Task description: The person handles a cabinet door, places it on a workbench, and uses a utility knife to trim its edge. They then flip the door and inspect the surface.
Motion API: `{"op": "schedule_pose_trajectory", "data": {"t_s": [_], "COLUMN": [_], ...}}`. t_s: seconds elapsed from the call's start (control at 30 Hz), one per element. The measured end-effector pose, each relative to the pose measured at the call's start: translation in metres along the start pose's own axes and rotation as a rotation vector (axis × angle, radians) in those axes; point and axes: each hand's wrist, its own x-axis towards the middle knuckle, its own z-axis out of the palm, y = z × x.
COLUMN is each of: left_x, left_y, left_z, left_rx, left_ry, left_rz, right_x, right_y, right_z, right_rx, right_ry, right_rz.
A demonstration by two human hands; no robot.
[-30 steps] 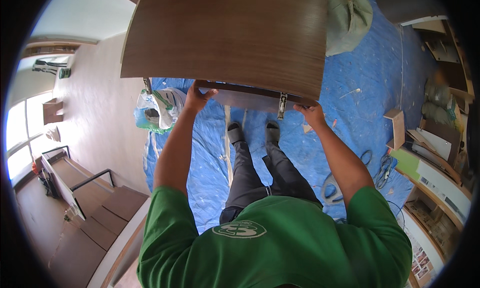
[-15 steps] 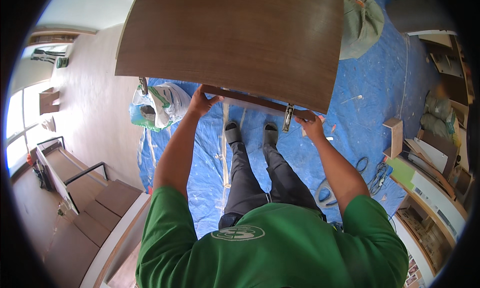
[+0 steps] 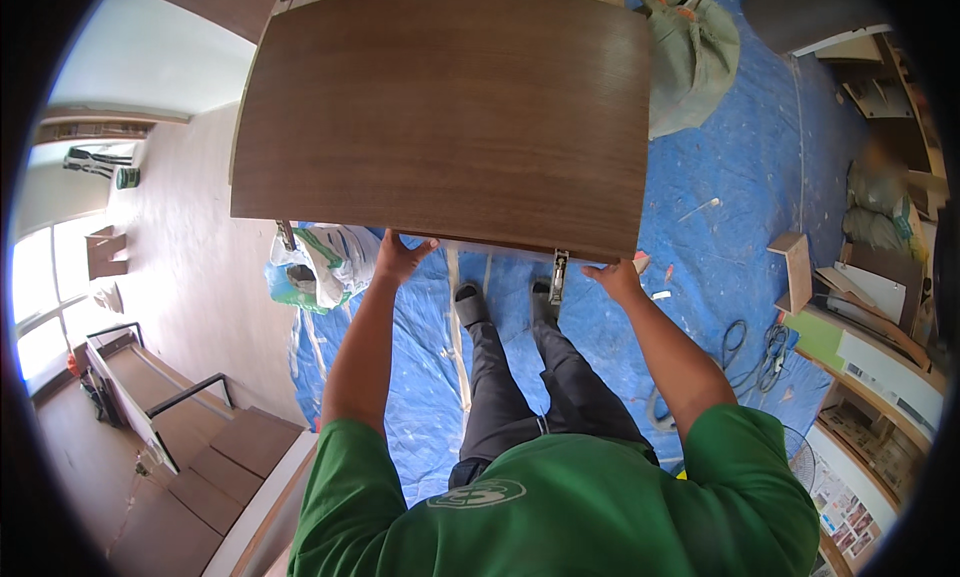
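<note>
A broad brown wood-grain cabinet door (image 3: pixel 440 117) lies across the upper middle, with a metal hinge (image 3: pixel 559 277) at its near edge right of centre and another hinge (image 3: pixel 286 235) toward its left corner. My left hand (image 3: pixel 400 257) is closed at the near edge, its thumb out to the right and its fingertips hidden beneath. Closed at the near right corner is my right hand (image 3: pixel 614 276), thumb pointing left, most fingers out of sight. A thin darker brown strip (image 3: pixel 500 243) shows under the edge between my hands.
Blue tarp (image 3: pixel 740 217) covers the floor under my sandals. An open white-and-green sack (image 3: pixel 325 267) stands left, a grey-green bag (image 3: pixel 690 57) beyond the door's right side. Cables (image 3: pixel 770 357) and a small wooden piece (image 3: pixel 792 267) are at right, near stacked boards (image 3: pixel 870 302).
The door's near edge has come lower in view, and its far edge now shows. The brown strip between my hands is mostly covered. Both hands keep their hold and sit slightly lower.
</note>
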Motion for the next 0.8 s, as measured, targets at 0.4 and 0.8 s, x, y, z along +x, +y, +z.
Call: {"op": "schedule_pose_trajectory", "data": {"t_s": [0.4,0.8], "left_x": [-0.163,-0.286], "left_y": [-0.103,0.011], "left_z": [0.059,0.143], "left_rx": [0.200,-0.156], "left_ry": [0.237,-0.912], "left_rz": [-0.358,-0.487], "right_x": [-0.209,-0.404], "right_y": [0.071,0.081], "right_z": [-0.118,-0.117], "right_rx": [-0.816,0.252], "right_ry": [-0.257,-0.048], "right_rz": [0.495,1.173]}}
